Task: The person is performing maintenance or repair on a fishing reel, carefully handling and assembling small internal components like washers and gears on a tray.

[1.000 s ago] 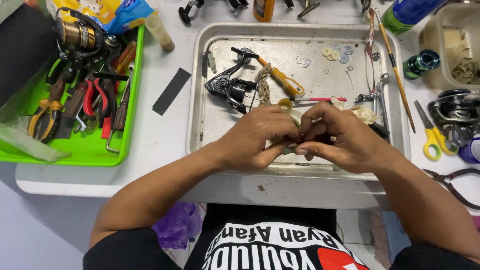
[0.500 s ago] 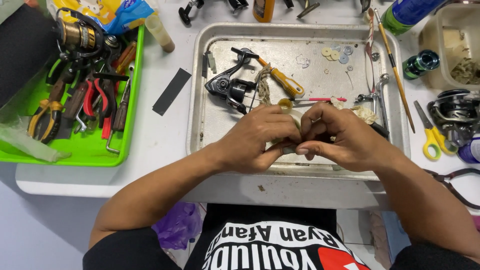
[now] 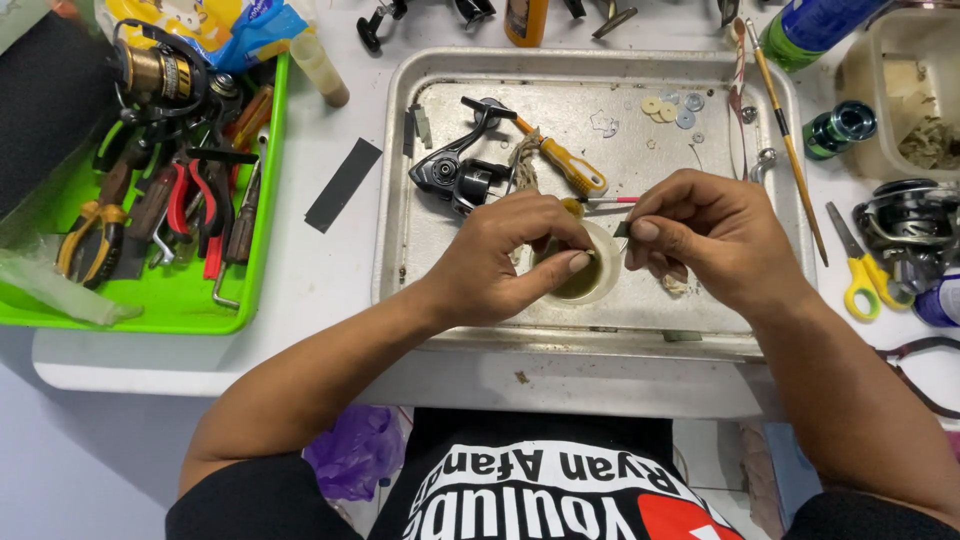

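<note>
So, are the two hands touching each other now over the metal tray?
Apart. The head view shows a gap between the left hand and the right hand, with the small cup on the metal tray visible between them.

This is looking like a fishing-reel repair bench in a small workshop. A white worktable point(image 3: 300, 260) is carrying a metal tray point(image 3: 400, 180) holding a stripped spinning reel point(image 3: 455, 175), washers point(image 3: 668, 105) and a screwdriver point(image 3: 560, 160), while a green tray point(image 3: 180, 305) is holding pliers point(image 3: 195, 200). Yellow scissors point(image 3: 858, 270) are lying at the right.
</note>
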